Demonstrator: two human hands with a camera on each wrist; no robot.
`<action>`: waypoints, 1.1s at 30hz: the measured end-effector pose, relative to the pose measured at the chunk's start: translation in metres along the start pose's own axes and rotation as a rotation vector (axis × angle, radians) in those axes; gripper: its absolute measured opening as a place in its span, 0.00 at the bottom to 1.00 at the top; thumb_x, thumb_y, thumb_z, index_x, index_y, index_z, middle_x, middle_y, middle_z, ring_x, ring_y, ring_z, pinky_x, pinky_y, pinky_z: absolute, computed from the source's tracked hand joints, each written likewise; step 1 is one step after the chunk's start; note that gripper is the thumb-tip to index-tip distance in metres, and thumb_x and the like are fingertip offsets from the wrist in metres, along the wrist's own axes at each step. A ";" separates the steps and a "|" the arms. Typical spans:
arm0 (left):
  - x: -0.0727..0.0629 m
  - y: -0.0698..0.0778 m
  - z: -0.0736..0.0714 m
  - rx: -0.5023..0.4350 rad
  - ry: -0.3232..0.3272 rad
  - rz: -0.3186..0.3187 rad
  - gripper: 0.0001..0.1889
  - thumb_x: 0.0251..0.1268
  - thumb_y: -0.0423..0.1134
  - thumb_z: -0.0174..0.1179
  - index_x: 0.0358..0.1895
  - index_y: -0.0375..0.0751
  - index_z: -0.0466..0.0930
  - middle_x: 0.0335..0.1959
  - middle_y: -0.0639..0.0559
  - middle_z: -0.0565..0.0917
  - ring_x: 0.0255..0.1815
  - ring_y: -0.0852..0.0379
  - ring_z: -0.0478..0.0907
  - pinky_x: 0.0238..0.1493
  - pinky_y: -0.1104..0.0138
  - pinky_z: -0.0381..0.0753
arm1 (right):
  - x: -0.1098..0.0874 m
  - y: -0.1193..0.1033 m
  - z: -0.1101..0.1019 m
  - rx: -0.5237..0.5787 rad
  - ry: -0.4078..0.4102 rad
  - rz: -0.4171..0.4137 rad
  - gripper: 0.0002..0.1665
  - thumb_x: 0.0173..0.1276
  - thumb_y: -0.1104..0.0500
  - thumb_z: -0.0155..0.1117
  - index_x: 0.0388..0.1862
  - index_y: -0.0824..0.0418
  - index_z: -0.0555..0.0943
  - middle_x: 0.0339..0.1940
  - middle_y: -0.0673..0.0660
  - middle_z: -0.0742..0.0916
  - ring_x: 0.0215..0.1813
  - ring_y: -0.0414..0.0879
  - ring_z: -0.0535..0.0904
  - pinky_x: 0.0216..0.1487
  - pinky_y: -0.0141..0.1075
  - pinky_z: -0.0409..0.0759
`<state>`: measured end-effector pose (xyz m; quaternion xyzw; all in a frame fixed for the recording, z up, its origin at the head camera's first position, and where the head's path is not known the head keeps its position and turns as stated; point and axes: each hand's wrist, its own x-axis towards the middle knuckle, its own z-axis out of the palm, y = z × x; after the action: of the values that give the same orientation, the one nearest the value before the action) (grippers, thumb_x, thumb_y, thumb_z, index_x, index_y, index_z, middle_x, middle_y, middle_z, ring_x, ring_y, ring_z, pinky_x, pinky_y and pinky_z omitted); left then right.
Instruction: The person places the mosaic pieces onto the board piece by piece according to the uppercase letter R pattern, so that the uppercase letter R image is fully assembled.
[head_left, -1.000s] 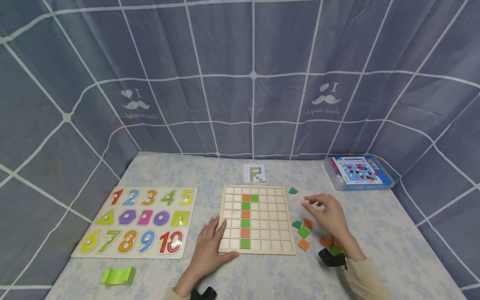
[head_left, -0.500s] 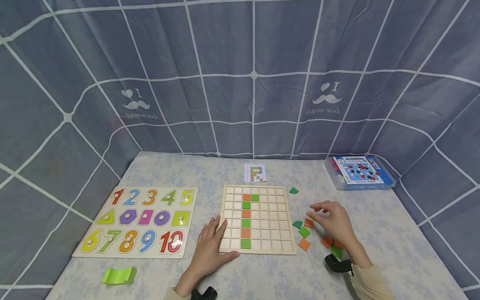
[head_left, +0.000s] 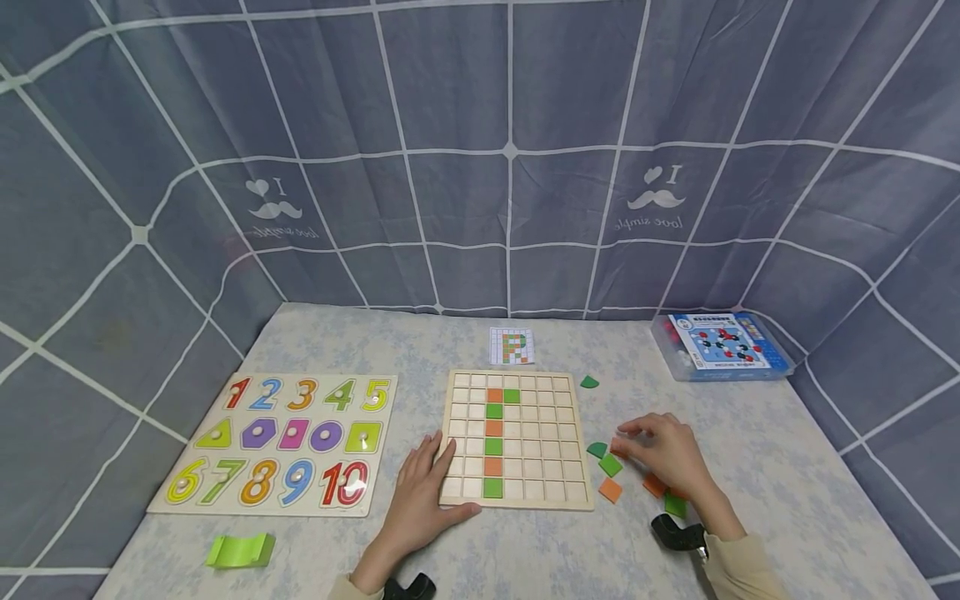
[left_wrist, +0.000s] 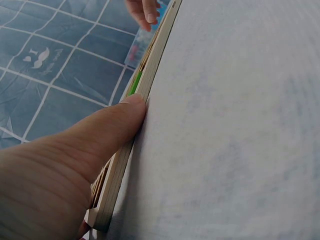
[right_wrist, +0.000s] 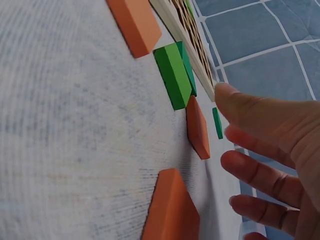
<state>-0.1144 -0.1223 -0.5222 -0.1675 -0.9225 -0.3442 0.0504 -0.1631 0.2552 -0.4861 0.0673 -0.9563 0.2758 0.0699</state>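
A wooden grid board lies in the middle of the table, holding a column of alternating orange and green square tiles, with one more green tile beside the top one. My left hand rests at the board's lower left corner. Its thumb presses the board's edge in the left wrist view. To the right of the board, my right hand hovers by an orange tile, fingers apart and nothing between them. Nearby lie a light green tile, a dark green rounded piece and other orange tiles.
Behind the board lies a small pattern card, with another dark green piece to its right. A number puzzle board and a green block are on the left. A plastic box stands at back right.
My right hand has moved back toward the body and lowered to the orange tile near the board. The left hand keeps its place on the board.
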 end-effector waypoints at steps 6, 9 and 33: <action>0.001 0.000 0.001 0.000 -0.003 -0.005 0.50 0.46 0.61 0.70 0.70 0.34 0.63 0.71 0.34 0.57 0.73 0.37 0.46 0.67 0.45 0.45 | 0.000 0.003 0.001 -0.020 -0.032 -0.001 0.16 0.54 0.47 0.74 0.36 0.57 0.88 0.34 0.50 0.86 0.36 0.47 0.74 0.37 0.46 0.64; 0.000 0.000 0.001 0.001 -0.002 -0.005 0.50 0.46 0.61 0.70 0.70 0.34 0.63 0.71 0.34 0.57 0.73 0.37 0.46 0.67 0.45 0.45 | 0.000 0.004 0.002 -0.026 -0.043 -0.001 0.14 0.54 0.49 0.75 0.35 0.56 0.88 0.34 0.50 0.86 0.36 0.47 0.74 0.37 0.45 0.64; 0.000 0.000 0.000 -0.002 0.000 -0.002 0.50 0.46 0.60 0.70 0.70 0.34 0.63 0.71 0.35 0.57 0.72 0.37 0.47 0.67 0.45 0.45 | 0.006 -0.005 0.002 -0.037 -0.103 0.042 0.10 0.52 0.55 0.76 0.28 0.53 0.82 0.22 0.47 0.76 0.28 0.45 0.67 0.33 0.41 0.61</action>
<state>-0.1143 -0.1221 -0.5223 -0.1664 -0.9223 -0.3454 0.0497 -0.1680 0.2499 -0.4840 0.0599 -0.9648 0.2556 0.0162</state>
